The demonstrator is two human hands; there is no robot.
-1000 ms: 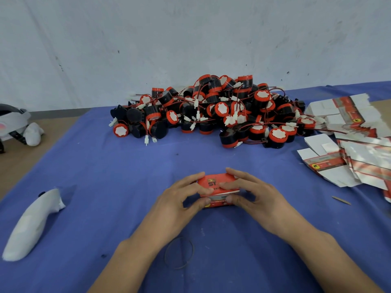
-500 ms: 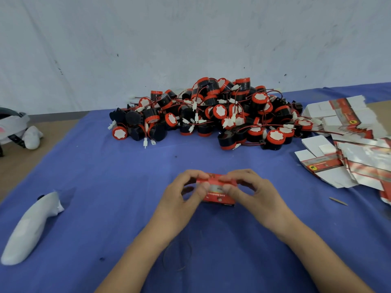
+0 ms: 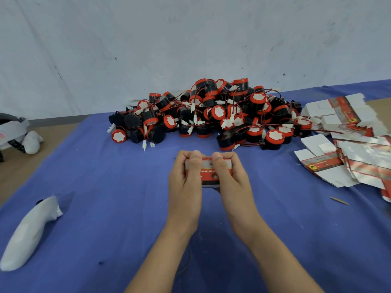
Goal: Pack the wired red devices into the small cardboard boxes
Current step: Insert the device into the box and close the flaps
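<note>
As 2 hands clamp it, the small cardboard box (image 3: 209,176) is held over the blue cloth (image 3: 105,208), near the red device pile (image 3: 211,115). Left hand (image 3: 185,180) and right hand (image 3: 233,180) curl round its ends, thumbs on top. Risk: thumb pressure crushing a flap or pinching a wire. Box print blurred, unreadable; flat boxes (image 3: 347,149) likewise.

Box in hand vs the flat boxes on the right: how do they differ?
The held box is folded into a block; the flat boxes are unfolded sheets. The held box is gripped by the left hand and right hand; the flat boxes lie loose in a heap on the cloth. Both share the red-and-white print.
</note>
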